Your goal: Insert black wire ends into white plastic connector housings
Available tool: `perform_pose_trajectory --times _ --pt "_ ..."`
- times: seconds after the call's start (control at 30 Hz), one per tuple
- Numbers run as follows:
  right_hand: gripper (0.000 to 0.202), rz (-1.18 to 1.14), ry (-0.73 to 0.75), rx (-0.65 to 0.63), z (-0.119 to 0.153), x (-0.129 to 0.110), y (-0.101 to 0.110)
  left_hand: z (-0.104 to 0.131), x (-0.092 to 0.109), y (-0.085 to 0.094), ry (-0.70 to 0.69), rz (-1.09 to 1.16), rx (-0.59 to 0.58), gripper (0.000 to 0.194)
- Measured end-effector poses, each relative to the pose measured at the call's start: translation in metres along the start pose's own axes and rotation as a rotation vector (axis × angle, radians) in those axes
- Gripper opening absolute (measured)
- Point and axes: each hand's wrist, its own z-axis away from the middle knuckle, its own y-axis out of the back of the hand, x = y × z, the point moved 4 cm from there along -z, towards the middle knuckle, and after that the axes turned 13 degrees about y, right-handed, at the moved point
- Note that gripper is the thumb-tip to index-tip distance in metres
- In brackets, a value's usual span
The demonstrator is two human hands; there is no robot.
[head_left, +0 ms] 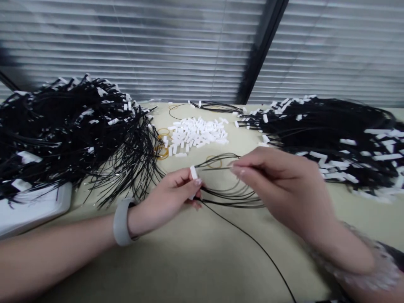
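Between its thumb and fingers, my left hand point(176, 189) pinches a white plastic connector point(193, 172) with several black wires point(230, 193) running from it to the right. To the right, my right hand point(280, 181) pinches a single black wire point(216, 168) between thumb and forefinger. That wire's free end points at the connector and looks apart from it, though it is a little blurred. One long black wire trails from the left hand down to the table's front edge.
A heap of black wires point(63, 126) with white connectors lies at the left, beside a white box point(38, 206). Loose white connectors point(198, 132) are piled in the middle, near yellow rubber bands point(162, 152). Finished-looking wire bundles point(334, 126) lie at the right. Blinds point(142, 46) stand behind.
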Motion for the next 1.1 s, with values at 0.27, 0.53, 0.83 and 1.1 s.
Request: perform_pose_trajectory --times 0.27,0.53,0.83,1.1 --pt "0.014 0.094 0.053 -0.235 0.000 0.008 -0.005 0.005 0.001 -0.002 0.033 -0.068 -0.115 0.019" --pt "0.014 0.087 0.082 -0.218 0.000 0.009 -0.011 0.004 0.000 -0.002 0.039 -0.054 -0.152 0.017" --pt "0.013 0.180 0.250 -0.233 0.003 0.010 -0.013 0.005 0.000 -0.003 0.039 -0.085 -0.161 0.019" --pt "0.020 0.485 0.403 -0.346 0.008 0.007 -0.030 0.007 0.001 -0.006 0.042 -0.183 -0.169 0.020"
